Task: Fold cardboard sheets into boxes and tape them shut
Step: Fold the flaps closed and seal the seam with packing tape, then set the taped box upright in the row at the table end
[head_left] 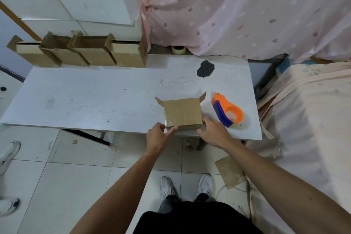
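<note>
Left hand (158, 135): fingers (171, 129) pinching near-left corner of taped cardboard box (182, 113). Right hand (212, 133): fingers loose, touching near-right corner. Orange-blue tape dispenser (227, 111) just beside box, on desk (95, 100).

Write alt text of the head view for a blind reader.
A person's left hand and right hand touch the near corners of a cardboard box on a table. A tape dispenser lies to its right. Four open boxes stand behind.

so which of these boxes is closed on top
The lone box at the table's near edge, between the left hand and right hand. The four boxes at the far left stand open.
</note>
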